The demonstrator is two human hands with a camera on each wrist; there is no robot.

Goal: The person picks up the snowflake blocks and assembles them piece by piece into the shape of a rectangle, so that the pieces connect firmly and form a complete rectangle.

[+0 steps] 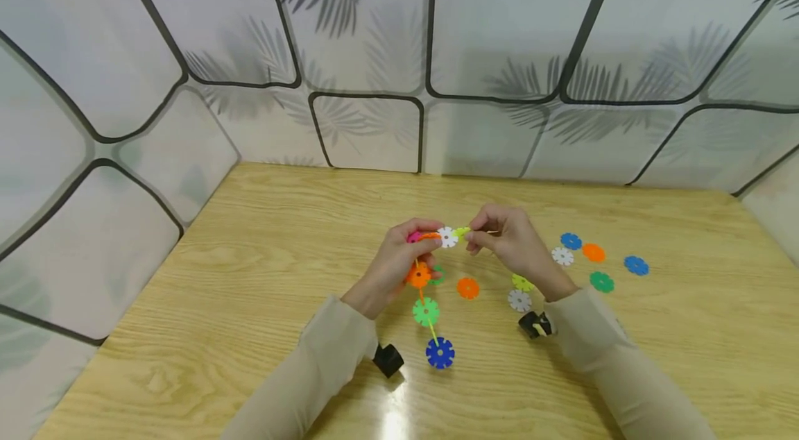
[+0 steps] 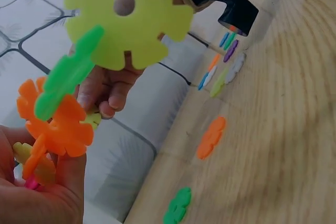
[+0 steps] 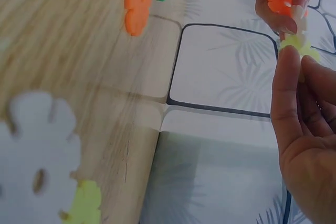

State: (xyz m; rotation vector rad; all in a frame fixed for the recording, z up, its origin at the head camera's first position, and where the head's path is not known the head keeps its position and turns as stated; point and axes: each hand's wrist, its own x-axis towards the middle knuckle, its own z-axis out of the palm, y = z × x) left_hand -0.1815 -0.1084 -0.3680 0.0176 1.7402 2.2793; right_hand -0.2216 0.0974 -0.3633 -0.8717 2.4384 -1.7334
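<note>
A chain of notched plastic discs hangs from my left hand (image 1: pixel 390 259), which pinches its upper part near a pink disc (image 1: pixel 413 237) and a white disc (image 1: pixel 447 237). Below the fingers follow an orange disc (image 1: pixel 419 275), a light green disc (image 1: pixel 426 312) and, at the lower end, a dark blue disc (image 1: pixel 440 353). Between thumb and forefinger, my right hand (image 1: pixel 512 239) holds a yellow disc (image 3: pixel 299 45) against the white one. Whether their slots are fully engaged is hidden by the fingers. A larger-looking yellow disc (image 2: pixel 152 19) of the chain fills the left wrist view's top.
Loose discs lie on the wooden table (image 1: pixel 262 232): an orange one (image 1: pixel 468 288) between the hands, a grey one (image 1: pixel 519 300) by the right wrist, and several more, including a blue one (image 1: pixel 637 265), farther right. A patterned wall (image 1: pixel 487 138) borders the table's back.
</note>
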